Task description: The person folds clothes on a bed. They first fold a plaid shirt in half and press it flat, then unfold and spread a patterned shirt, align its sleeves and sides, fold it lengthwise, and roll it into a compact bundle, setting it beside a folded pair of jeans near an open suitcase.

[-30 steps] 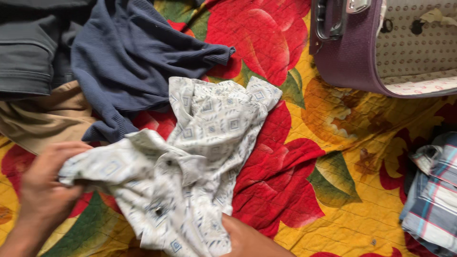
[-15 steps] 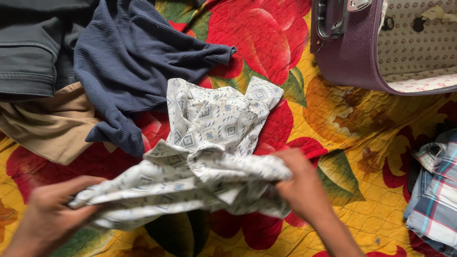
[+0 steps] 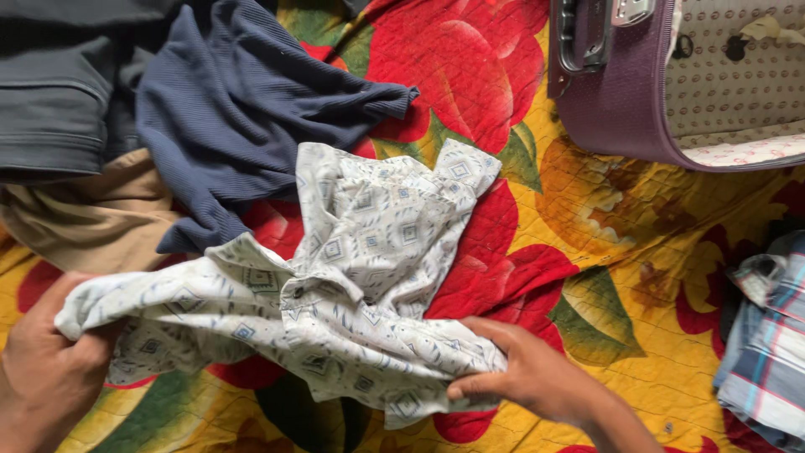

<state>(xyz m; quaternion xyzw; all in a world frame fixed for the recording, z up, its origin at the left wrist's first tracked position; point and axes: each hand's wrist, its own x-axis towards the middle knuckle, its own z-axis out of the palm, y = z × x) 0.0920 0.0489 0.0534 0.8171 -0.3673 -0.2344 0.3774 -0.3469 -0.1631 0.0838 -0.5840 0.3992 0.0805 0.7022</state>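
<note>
Head view: I am seeing my left hand clenching one end of the patterned white shirt, my right hand pinching the other, above the floral bedspread.

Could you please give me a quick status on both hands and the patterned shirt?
Left hand gripping one end of the white patterned shirt. Right hand pinching the other end. Shirt bunched on the floral bedspread; navy top touching it.
</note>
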